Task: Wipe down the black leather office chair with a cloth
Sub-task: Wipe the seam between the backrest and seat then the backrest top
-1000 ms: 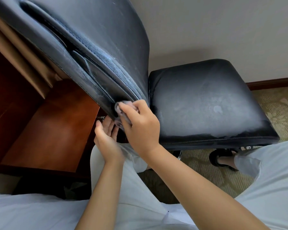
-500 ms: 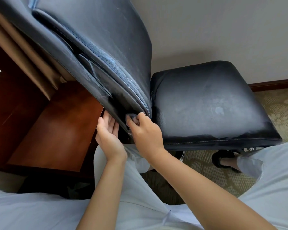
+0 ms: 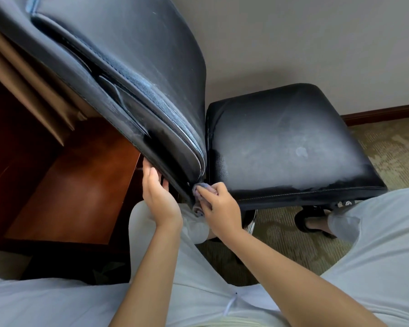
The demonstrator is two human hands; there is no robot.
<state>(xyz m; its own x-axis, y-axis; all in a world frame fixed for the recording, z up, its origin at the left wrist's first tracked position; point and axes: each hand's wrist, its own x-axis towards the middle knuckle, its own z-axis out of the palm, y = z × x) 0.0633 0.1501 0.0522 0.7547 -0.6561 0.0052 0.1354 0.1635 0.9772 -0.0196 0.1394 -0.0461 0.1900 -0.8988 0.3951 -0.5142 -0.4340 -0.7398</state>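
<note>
The black leather office chair fills the upper view, its backrest (image 3: 118,74) leaning over me at the left and its dusty seat (image 3: 291,142) at the right. My right hand (image 3: 220,206) grips a small grey-blue cloth (image 3: 200,192) and presses it against the bottom corner of the backrest, beside the seat's near left corner. My left hand (image 3: 158,197) lies flat with straight fingers against the backrest's lower rear edge, just left of the cloth. Most of the cloth is hidden under my right fingers.
A reddish-brown wooden desk (image 3: 71,192) stands at the left, close behind the backrest. A grey wall and dark baseboard (image 3: 383,113) run behind the seat. Patterned carpet (image 3: 392,159) lies to the right. My legs in light trousers and a foot in a black sandal (image 3: 312,223) are below the seat.
My right hand has slid the cloth down the backrest's edge to its bottom corner. My left hand stayed on the backrest's rear edge. The view has shifted slightly.
</note>
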